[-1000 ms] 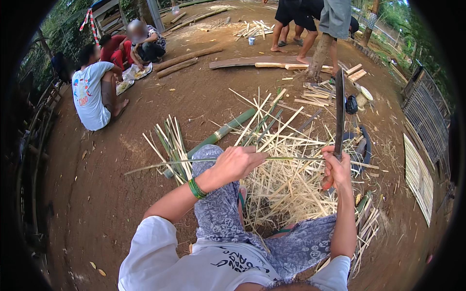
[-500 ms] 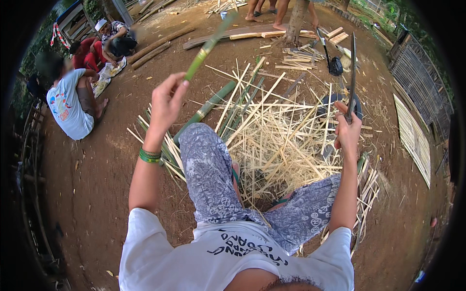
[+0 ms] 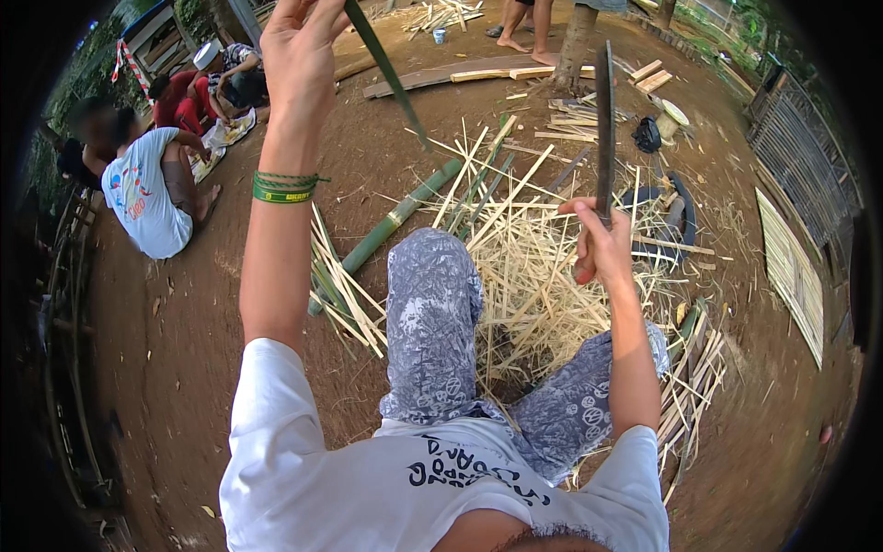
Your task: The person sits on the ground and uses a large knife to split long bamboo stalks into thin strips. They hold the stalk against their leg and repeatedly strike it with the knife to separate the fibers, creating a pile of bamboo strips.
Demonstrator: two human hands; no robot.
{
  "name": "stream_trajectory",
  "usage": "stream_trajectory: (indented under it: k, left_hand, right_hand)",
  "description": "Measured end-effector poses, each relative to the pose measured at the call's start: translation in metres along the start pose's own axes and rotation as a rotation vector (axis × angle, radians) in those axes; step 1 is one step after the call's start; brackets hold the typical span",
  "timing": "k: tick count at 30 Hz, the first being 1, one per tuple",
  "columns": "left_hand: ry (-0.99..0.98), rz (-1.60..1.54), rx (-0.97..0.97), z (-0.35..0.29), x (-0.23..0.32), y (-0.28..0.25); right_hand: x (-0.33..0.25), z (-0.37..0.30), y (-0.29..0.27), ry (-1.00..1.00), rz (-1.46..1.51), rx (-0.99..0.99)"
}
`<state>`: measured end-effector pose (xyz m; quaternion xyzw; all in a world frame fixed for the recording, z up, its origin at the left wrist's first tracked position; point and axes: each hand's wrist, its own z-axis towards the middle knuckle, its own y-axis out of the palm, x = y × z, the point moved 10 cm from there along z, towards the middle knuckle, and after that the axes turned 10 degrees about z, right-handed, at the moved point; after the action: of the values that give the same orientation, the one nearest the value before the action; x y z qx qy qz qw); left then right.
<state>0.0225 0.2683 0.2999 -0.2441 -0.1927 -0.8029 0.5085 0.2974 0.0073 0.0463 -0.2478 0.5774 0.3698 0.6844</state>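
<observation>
— Where's our strip (image 3: 386, 74)?
— Top centre of the frame, pinched in our raised left hand (image 3: 299, 55), slanting down toward the split bamboo (image 3: 543, 276).
— And the right hand (image 3: 600, 244)?
— Right of centre — closed round the blade (image 3: 604, 129), held upright. Green pole (image 3: 391, 225) lies left of the pile.

Bare brown dirt yard (image 3: 184, 368), bamboo fence (image 3: 805, 156), daylight.
</observation>
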Motion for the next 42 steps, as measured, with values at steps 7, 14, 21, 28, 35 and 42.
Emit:
stream_trajectory:
  k: [7,14,21,28,35,42]
  left_hand:
    - [-0.163,-0.282,0.027,-0.077,0.001,0.066]
    - [-0.257,-0.495,-0.429,-0.251,-0.029,0.161]
    - [-1.13,-0.716,-0.631,-0.349,-0.027,0.147]
    - [-1.487,-0.793,-0.818,-0.388,0.014,0.126]
    - [-1.44,-1.136,-0.521,-0.377,0.001,0.152]
    - [-1.364,-1.104,-0.502,-0.373,-0.012,0.17]
  right_hand:
    - [0.044,-0.005,0.041,0.247,0.398,-0.049]
    - [0.063,-0.002,0.011,0.329,0.65,0.156]
    - [0.049,0.005,-0.044,0.209,0.681,0.239]
    - [0.017,0.007,-0.07,0.033,0.285,0.272]
    - [0.002,-0.046,-0.034,0.047,-0.47,0.029]
    - [-0.009,-0.117,0.036,-0.183,-0.643,-0.133]
